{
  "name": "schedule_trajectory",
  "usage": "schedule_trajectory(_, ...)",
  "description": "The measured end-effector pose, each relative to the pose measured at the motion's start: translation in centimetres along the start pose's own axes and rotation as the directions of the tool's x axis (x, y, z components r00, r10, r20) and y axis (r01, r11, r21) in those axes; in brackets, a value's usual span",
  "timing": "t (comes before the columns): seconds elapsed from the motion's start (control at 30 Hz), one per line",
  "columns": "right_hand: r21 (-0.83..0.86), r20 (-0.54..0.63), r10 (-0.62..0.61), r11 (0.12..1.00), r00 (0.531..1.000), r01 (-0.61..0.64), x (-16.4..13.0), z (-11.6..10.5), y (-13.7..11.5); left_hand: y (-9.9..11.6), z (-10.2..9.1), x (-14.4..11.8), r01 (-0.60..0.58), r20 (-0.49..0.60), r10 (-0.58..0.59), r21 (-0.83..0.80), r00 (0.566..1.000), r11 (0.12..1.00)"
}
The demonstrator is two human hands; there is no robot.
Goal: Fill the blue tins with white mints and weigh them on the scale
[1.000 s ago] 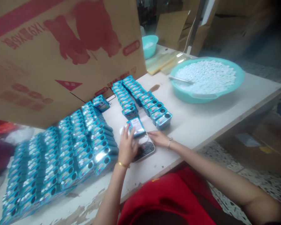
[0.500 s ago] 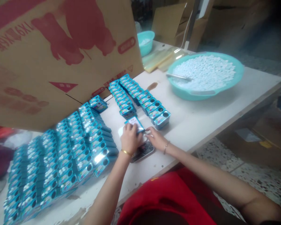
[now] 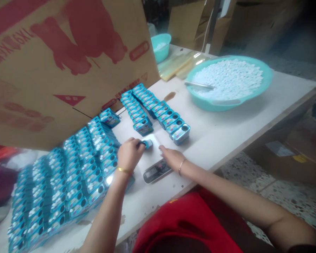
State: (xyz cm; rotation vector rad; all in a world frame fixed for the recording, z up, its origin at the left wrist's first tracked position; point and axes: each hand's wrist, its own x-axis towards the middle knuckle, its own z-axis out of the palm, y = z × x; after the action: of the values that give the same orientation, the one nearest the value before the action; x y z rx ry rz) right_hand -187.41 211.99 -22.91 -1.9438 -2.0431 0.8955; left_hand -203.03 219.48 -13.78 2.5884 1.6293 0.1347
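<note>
Because the left hand [image 3: 128, 154] pinches the small blue tin [image 3: 147, 143] only at its near end, with the rest jutting past the fingertips, the tin could twist loose and skid into the rows of blue tins [image 3: 158, 112] just beyond. It hangs over the white scale [image 3: 155, 158] on the counter [image 3: 226, 133]. The right hand [image 3: 171, 157] lies flat and empty on the scale's edge, just beside the tin.

Light: soft, diffuse daylight, moderately bright.
Glare: highlights on tins [image 3: 109, 180] nearest the camera.
Shadows: faint, under the basin [image 3: 228, 84].
Focus: background blurred; right corner dark; edges stretched.
</note>
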Motion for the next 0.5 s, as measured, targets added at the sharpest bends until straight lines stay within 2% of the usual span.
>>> schedule_trajectory(0.17, 0.0, 0.013, 0.027, 1.0, 1.0, -0.027, 0.6, -0.4, -0.5, -1.1, -0.5, 1.4, 0.006, 0.065, -0.004, -0.035, 0.998, 0.999)
schedule_trajectory(0.27, 0.009, 0.004, 0.04, 0.999, 0.999, -0.04, 0.8, -0.4, -0.4, -2.0, -0.6, 2.4, 0.007, 0.14, 0.006, -0.094, 0.99, 0.996)
schedule_trajectory(0.37, 0.076, -0.052, 0.053, 0.996, 0.997, -0.049, 0.8, -0.2, 0.3, -2.7, -0.8, 2.9, 0.018, 0.219, 0.027, -0.201, 0.975, 0.979)
schedule_trajectory(0.43, 0.177, -0.145, 0.065, 0.983, 0.987, -0.039, 0.8, 0.2, 1.1, -2.8, -0.8, 2.0, 0.033, 0.138, 0.004, -0.269, 0.99, 0.963)
schedule_trajectory(0.5, 0.285, -0.228, 0.085, 0.958, 0.97, -0.017, 0.8, 0.7, 2.0, -2.6, -0.3, -0.4, 0.051, -0.01, -0.056, -0.283, 0.998, 0.958)
